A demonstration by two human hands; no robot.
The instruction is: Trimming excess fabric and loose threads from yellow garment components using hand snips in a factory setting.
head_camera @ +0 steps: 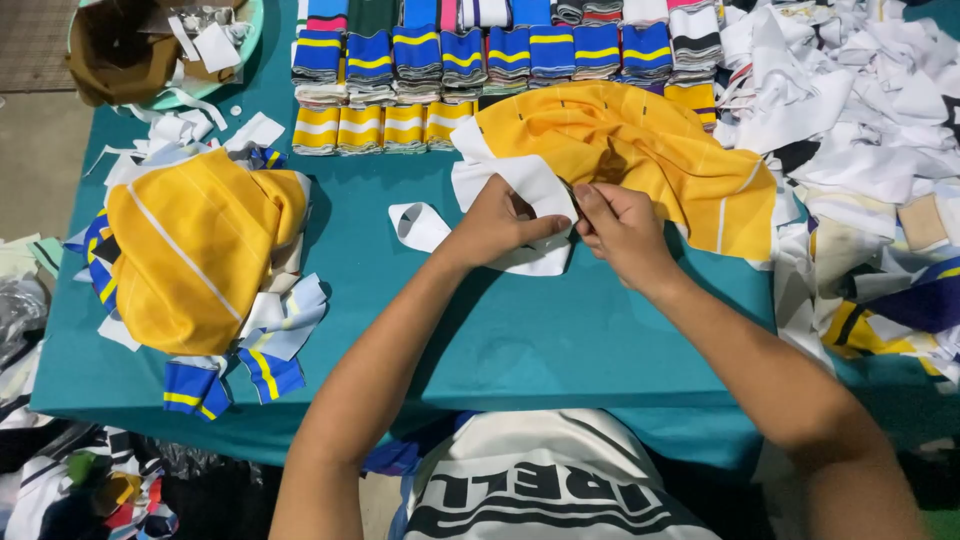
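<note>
A yellow garment piece (640,160) with white trim lies in the middle of the teal table (560,340). My left hand (495,225) pinches the white fabric strip (530,185) at the garment's edge. My right hand (620,225) is closed beside it, holding a small dark tool against the same edge; the tool is mostly hidden by the fingers. Both hands touch each other over the white strip.
A pile of yellow pieces (195,245) with blue striped cuffs lies at the left. Rows of folded blue, yellow and grey ribbed bands (480,60) line the far edge. A heap of white scraps (860,110) fills the right. A green basin (160,50) stands far left.
</note>
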